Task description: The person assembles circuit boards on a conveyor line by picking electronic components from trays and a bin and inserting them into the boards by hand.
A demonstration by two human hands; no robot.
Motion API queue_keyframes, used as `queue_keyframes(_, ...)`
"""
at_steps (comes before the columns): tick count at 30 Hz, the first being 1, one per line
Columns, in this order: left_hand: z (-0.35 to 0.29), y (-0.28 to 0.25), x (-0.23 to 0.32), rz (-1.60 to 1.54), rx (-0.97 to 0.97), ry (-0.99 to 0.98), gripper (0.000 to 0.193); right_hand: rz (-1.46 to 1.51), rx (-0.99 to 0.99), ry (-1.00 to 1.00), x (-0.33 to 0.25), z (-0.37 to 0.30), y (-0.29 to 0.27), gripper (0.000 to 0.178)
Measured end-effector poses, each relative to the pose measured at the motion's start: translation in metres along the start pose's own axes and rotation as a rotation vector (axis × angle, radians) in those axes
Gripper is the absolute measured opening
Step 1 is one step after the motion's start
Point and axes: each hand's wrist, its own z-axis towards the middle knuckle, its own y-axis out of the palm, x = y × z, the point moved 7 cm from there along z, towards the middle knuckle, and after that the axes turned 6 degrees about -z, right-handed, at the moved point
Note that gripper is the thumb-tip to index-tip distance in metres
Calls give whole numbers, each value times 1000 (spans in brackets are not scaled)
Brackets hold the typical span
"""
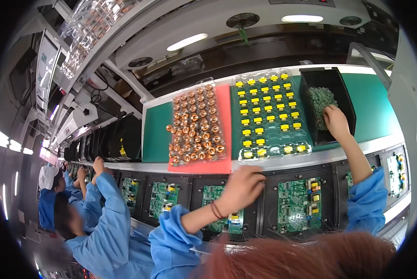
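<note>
My left hand (pixel 244 188) hovers over the line, between two green circuit boards (pixel 299 205). Its fingers are bent but apart, and nothing shows in them; a dark band circles the wrist. At the right, my right hand (pixel 337 122) reaches into a black bin (pixel 345 100). Its fingers are drawn together at a heap of small green components (pixel 322 98); whatever they pinch is too small to make out. Part of one board (pixel 235 223) lies under my left wrist. Yellow and copper parts stand on the boards' right sides.
A clear tray of yellow-topped components (pixel 267 108) lies left of the bin. Further left, copper-wound coils (pixel 197 125) fill another tray on a pink sheet (pixel 225 107). Co-workers in blue sleeves (pixel 111 218) work along the line at left. A metal rail (pixel 283 157) borders the green mat.
</note>
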Motion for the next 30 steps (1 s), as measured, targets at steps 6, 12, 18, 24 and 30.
queue_keyframes(6, -27, -75, -73, 385, 174, -74, 29, 276, -149, 353, 0, -12, -30, 5)
queue_keyframes(12, -40, -83, -97, 479, 119, -93, 29, 508, -363, 171, -73, -103, -90, 9)
queue_keyframes(18, -19, -86, -89, 405, 57, -126, 15, 545, -687, 412, -73, -208, -95, 18)
queue_keyframes(24, -18, -89, -99, 443, -58, -166, 16, 546, -613, 383, -65, -222, -81, 12)
queue_keyframes(30, -27, -97, -106, 444, 33, -156, 19, 490, -630, 385, -65, -223, -76, 12)
